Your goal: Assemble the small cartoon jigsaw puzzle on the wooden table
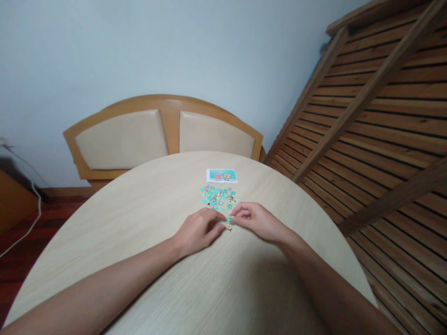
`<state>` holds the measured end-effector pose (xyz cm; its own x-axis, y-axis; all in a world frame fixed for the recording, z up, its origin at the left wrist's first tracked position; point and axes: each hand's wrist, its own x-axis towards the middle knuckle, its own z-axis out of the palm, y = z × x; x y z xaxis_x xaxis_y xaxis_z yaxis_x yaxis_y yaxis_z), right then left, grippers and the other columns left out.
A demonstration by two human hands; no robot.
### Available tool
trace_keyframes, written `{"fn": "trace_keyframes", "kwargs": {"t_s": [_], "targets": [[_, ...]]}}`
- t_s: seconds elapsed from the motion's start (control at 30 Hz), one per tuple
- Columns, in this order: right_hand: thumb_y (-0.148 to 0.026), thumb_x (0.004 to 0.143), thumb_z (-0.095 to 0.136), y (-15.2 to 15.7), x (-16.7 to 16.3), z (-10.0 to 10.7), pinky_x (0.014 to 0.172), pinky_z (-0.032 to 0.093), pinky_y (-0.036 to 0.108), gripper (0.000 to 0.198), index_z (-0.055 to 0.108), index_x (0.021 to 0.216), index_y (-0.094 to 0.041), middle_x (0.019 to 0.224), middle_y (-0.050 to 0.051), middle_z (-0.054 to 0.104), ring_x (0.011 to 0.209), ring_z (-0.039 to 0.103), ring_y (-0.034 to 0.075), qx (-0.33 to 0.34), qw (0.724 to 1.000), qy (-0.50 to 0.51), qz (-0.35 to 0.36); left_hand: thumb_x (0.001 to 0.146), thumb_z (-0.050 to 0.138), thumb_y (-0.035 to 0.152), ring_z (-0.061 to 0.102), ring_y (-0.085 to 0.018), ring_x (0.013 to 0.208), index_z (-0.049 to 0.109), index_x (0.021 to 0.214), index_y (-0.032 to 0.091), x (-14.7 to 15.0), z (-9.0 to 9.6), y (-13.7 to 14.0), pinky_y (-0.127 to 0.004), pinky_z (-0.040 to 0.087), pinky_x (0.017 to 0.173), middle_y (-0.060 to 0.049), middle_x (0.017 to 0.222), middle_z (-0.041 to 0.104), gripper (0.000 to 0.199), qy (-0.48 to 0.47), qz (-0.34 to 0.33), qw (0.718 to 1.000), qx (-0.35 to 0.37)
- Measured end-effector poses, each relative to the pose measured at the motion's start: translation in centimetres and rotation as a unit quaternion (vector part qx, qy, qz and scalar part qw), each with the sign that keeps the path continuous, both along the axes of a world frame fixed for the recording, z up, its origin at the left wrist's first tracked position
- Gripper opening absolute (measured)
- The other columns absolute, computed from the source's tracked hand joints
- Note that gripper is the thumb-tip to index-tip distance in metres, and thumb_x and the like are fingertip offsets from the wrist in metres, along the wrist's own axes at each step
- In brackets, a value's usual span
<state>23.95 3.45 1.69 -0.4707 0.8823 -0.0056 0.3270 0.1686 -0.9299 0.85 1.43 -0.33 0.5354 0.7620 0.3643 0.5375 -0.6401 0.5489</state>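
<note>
We have a short column of yellow-and-teal jigsaw pieces [229, 227] on the round, pale, wood-grained table [195, 298], its top pinched by our right hand [256, 221]; our left hand [197, 231] curls beside it, and we cannot tell if it grips. A knobbly, mostly teal heap [218, 196] lies before the white-edged picture card [222, 176]; beyond stands a cream-padded wooden backrest [122, 139].
</note>
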Motion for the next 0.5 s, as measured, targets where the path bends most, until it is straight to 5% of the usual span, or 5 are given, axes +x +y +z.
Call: {"fn": "trace_keyframes", "kwargs": {"t_s": [0.13,0.3,0.5], "targets": [[-0.048,0.08,0.074,-0.4,-1.2,-0.5,0.06,0.039,0.024,0.034,0.063,0.086,-0.016,0.075,0.005,0.072,0.068,0.064,0.016,-0.037,0.999,0.026,-0.008,0.091,0.064,0.036,0.069,-0.02,0.089,0.067,0.104,0.019,0.4,-0.5,0.3,-0.031,0.054,0.08,-0.005,0.097,0.074,0.022,-0.111,0.025,0.989,-0.092],[-0.046,0.079,0.075,-0.6,-1.7,-0.7,0.06,0.041,0.024,0.032,0.063,0.081,-0.017,0.074,0.005,0.073,0.069,0.065,0.017,-0.037,0.999,0.013,-0.003,0.093,0.059,0.029,0.068,-0.017,0.081,0.069,0.096,0.017,0.6,-0.8,0.6,-0.027,0.053,0.073,-0.004,0.088,0.073,0.016,-0.152,0.029,0.981,-0.116],[-0.035,0.08,0.072,-0.4,-0.2,0.1,0.069,0.047,0.028,0.018,0.07,0.085,-0.017,0.079,0.005,0.071,0.077,0.065,0.019,0.089,0.991,-0.1,-0.013,0.094,0.059,0.025,0.067,-0.019,0.086,0.074,0.096,0.02,0.3,-0.8,0.9,-0.03,0.052,0.081,-0.004,0.094,0.075,0.016,-0.086,0.039,0.993,-0.071]]}}
